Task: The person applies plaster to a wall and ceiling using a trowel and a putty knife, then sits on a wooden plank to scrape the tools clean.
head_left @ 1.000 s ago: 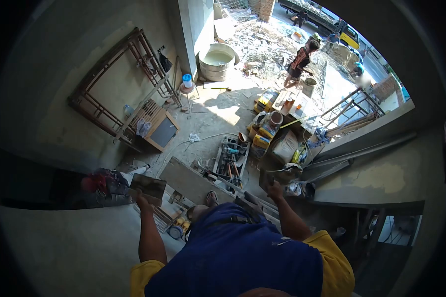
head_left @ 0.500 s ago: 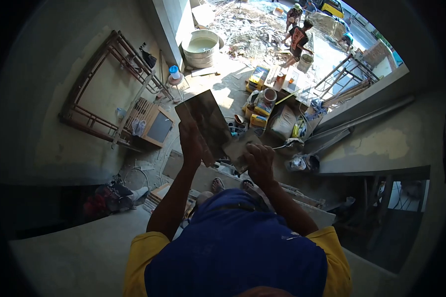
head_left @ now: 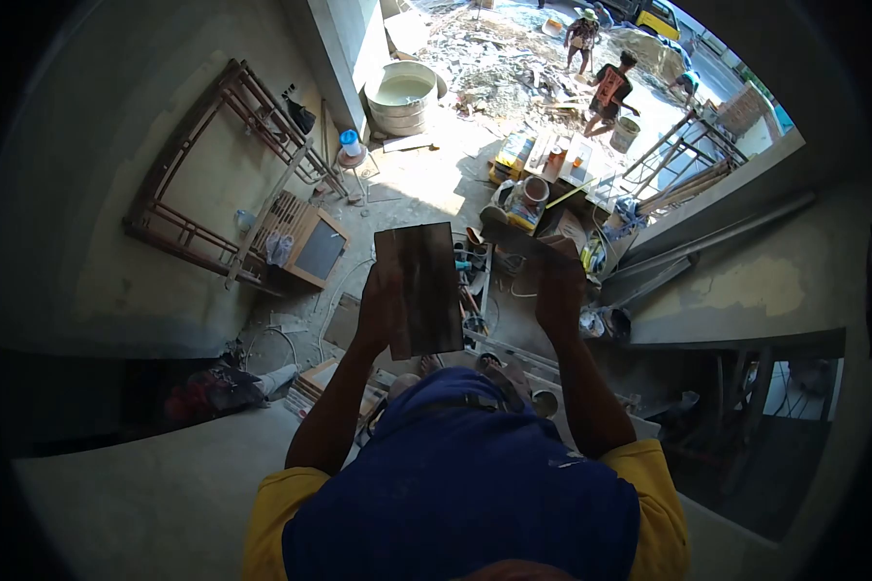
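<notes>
Unpainted grey walls surround a dim room with a dusty floor. A rusty metal frame stands by the left wall, near a wooden cabinet. Beyond a pillar, bright sunlight floods rubble-strewn ground.

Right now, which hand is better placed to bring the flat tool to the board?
Probably the right hand: it holds the flat tool, clear of the board. The left hand is taken up holding the board.
</notes>
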A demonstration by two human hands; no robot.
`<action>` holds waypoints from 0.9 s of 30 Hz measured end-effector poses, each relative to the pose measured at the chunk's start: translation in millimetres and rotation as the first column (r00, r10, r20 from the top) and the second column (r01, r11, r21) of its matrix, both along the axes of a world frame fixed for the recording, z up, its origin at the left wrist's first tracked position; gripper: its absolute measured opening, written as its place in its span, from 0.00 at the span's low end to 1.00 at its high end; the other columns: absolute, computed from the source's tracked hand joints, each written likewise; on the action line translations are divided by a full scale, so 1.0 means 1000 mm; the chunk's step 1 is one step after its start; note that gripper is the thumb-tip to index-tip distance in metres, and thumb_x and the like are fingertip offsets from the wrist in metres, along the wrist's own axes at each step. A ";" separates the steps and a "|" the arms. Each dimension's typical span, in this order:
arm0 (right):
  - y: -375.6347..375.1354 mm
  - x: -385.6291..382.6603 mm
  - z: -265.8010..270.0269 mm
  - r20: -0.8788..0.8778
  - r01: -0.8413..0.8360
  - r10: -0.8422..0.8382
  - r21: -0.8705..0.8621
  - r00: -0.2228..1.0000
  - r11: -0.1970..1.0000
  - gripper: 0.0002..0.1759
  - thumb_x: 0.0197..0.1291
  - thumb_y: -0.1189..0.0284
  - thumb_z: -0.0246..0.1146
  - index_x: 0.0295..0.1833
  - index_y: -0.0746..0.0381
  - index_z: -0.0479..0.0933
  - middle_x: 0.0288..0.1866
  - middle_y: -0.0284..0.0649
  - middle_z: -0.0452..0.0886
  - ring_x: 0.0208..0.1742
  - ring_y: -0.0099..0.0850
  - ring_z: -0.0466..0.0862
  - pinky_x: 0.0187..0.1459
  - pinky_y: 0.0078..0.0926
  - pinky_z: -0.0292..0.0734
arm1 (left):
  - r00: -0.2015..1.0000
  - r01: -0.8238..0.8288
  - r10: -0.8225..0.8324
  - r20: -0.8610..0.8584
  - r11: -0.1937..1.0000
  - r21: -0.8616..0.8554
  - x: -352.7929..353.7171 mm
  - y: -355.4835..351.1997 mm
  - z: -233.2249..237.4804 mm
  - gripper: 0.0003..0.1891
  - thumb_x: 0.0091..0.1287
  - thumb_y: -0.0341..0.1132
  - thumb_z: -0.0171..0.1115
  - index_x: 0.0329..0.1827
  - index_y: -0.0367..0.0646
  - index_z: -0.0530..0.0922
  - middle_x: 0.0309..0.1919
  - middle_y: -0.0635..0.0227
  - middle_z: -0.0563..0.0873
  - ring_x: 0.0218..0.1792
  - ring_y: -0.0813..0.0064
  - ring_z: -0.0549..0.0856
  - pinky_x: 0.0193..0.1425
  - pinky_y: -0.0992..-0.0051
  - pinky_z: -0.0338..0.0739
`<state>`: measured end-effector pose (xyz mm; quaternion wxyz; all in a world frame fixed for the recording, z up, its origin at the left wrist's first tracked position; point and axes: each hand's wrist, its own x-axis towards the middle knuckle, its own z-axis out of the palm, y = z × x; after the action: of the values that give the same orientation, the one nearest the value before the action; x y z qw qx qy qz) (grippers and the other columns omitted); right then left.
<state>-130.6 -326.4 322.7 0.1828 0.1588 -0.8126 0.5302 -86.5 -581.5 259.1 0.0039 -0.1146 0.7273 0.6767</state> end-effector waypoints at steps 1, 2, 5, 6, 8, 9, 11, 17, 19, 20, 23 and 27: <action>-0.004 0.004 0.005 0.003 -0.023 0.023 -0.002 1.000 1.000 0.05 0.64 0.76 0.57 0.43 0.66 0.73 0.36 0.40 0.78 0.37 0.26 0.79 0.40 0.26 0.74 | 0.997 -0.005 -0.009 0.071 0.981 0.191 0.000 -0.004 0.003 0.21 0.74 0.46 0.48 0.60 0.39 0.69 0.46 0.66 0.79 0.44 0.78 0.79 0.45 0.75 0.76; -0.009 0.010 0.013 0.282 -0.073 0.143 -0.246 0.949 0.967 0.06 0.65 0.75 0.56 0.44 0.66 0.73 0.34 0.38 0.77 0.35 0.25 0.79 0.38 0.25 0.75 | 0.997 -0.026 0.012 0.072 0.981 0.190 0.001 -0.007 0.005 0.21 0.74 0.46 0.48 0.60 0.39 0.69 0.46 0.66 0.79 0.44 0.78 0.79 0.45 0.75 0.76; -0.025 0.015 0.002 0.587 -0.011 0.405 -0.559 0.701 0.829 0.10 0.68 0.69 0.55 0.48 0.64 0.71 0.31 0.32 0.76 0.27 0.23 0.77 0.29 0.22 0.74 | 0.997 0.019 -0.052 0.060 0.895 0.446 0.004 -0.009 0.009 0.22 0.74 0.47 0.47 0.62 0.40 0.68 0.48 0.68 0.78 0.45 0.79 0.79 0.47 0.76 0.78; -0.029 0.013 -0.015 0.627 0.019 0.586 -0.691 0.514 0.723 0.10 0.68 0.67 0.54 0.48 0.63 0.72 0.31 0.32 0.75 0.27 0.22 0.77 0.28 0.23 0.74 | 0.998 0.009 -0.043 0.053 0.848 0.530 0.005 -0.004 0.010 0.22 0.74 0.47 0.48 0.63 0.41 0.67 0.48 0.68 0.78 0.45 0.79 0.80 0.47 0.76 0.78; -0.032 0.011 -0.050 0.599 0.086 0.740 -0.792 0.308 0.605 0.11 0.69 0.66 0.54 0.48 0.62 0.72 0.30 0.31 0.75 0.26 0.22 0.76 0.28 0.23 0.74 | 0.998 0.003 -0.036 0.042 0.792 0.611 0.008 -0.005 0.009 0.22 0.74 0.47 0.49 0.63 0.42 0.67 0.48 0.68 0.78 0.45 0.79 0.80 0.47 0.75 0.79; -0.032 0.012 -0.067 0.596 0.109 0.752 -0.798 0.282 0.592 0.11 0.69 0.65 0.55 0.48 0.60 0.72 0.31 0.32 0.75 0.26 0.22 0.76 0.28 0.23 0.75 | 0.998 0.000 -0.033 0.046 0.813 0.582 0.010 -0.007 0.005 0.22 0.74 0.46 0.49 0.64 0.42 0.67 0.49 0.67 0.79 0.47 0.78 0.80 0.48 0.75 0.79; -0.028 0.007 -0.078 0.594 0.126 0.763 -0.803 0.256 0.583 0.11 0.69 0.64 0.55 0.48 0.59 0.73 0.31 0.32 0.76 0.27 0.21 0.76 0.29 0.22 0.75 | 0.999 -0.004 -0.025 0.046 0.832 0.554 0.016 -0.010 -0.002 0.22 0.74 0.45 0.49 0.64 0.42 0.67 0.50 0.67 0.79 0.48 0.78 0.80 0.49 0.75 0.78; -0.019 0.017 -0.101 0.685 0.171 -0.025 -0.147 0.728 0.974 0.13 0.68 0.64 0.54 0.49 0.62 0.72 0.28 0.38 0.76 0.19 0.24 0.76 0.15 0.20 0.68 | 0.999 -0.046 0.047 0.013 0.804 0.593 0.023 -0.028 0.000 0.22 0.73 0.46 0.49 0.62 0.41 0.68 0.49 0.66 0.79 0.47 0.76 0.80 0.49 0.75 0.77; -0.020 0.041 -0.078 0.401 0.120 -0.168 0.141 0.900 0.983 0.11 0.64 0.73 0.55 0.49 0.61 0.77 0.38 0.42 0.80 0.36 0.38 0.80 0.38 0.36 0.74 | 0.980 -0.163 0.176 -0.090 0.977 0.135 0.022 -0.035 0.005 0.21 0.73 0.47 0.49 0.59 0.40 0.68 0.48 0.64 0.79 0.46 0.76 0.80 0.47 0.75 0.76; -0.021 0.046 -0.071 0.397 0.093 -0.143 0.143 0.907 0.985 0.11 0.64 0.73 0.55 0.49 0.61 0.77 0.38 0.42 0.80 0.36 0.38 0.80 0.38 0.36 0.74 | 0.974 -0.190 0.204 -0.095 0.972 0.138 0.021 -0.037 0.005 0.21 0.73 0.47 0.49 0.59 0.40 0.68 0.48 0.64 0.79 0.46 0.76 0.80 0.47 0.75 0.76; -0.029 0.058 -0.057 -0.287 -0.126 0.273 0.441 0.918 0.889 0.17 0.56 0.77 0.57 0.52 0.58 0.77 0.41 0.40 0.80 0.42 0.38 0.79 0.44 0.36 0.72 | 0.919 -0.382 0.386 -0.082 0.922 0.057 0.022 -0.034 0.000 0.21 0.73 0.48 0.48 0.56 0.39 0.69 0.44 0.63 0.78 0.44 0.73 0.77 0.51 0.71 0.71; -0.061 0.068 -0.076 -0.340 -0.077 0.398 0.670 0.852 0.739 0.20 0.51 0.78 0.57 0.52 0.57 0.79 0.47 0.36 0.79 0.49 0.35 0.76 0.49 0.38 0.68 | 0.899 -0.424 0.414 -0.142 0.905 -0.049 0.032 -0.029 -0.008 0.25 0.71 0.55 0.47 0.55 0.40 0.67 0.42 0.47 0.81 0.46 0.45 0.81 0.48 0.57 0.73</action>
<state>-63.0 -387.3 246.2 0.2349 0.4380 -0.8465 0.1908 -54.4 -610.6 251.1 -0.1931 -0.2244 0.7103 0.6386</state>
